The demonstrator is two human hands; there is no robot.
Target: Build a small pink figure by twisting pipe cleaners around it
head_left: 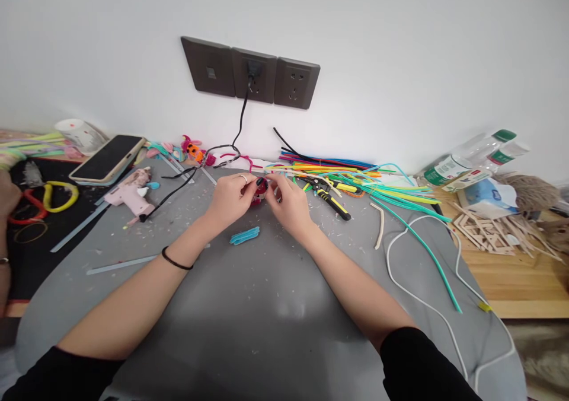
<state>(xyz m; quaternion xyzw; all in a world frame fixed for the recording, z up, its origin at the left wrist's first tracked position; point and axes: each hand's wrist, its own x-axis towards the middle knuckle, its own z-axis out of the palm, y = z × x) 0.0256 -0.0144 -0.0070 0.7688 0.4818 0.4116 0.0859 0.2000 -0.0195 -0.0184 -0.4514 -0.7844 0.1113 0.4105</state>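
My left hand (231,198) and my right hand (288,204) meet at the far middle of the grey mat (267,306). Both pinch a small red craft piece (260,188) between their fingertips, with a whitish pipe cleaner running across it. A folded blue pipe cleaner piece (244,235) lies on the mat just below my hands. My left wrist carries a black band, and a ring shows on one left finger.
A pile of coloured pipe cleaners (347,172) and black-yellow pliers (329,196) lie right of my hands. A pink glue gun (131,193) and a phone (106,159) sit to the left. White cord (400,270), wooden sticks (493,232) and bottles (471,158) are at the right. Another person's hand (6,196) shows at the left edge.
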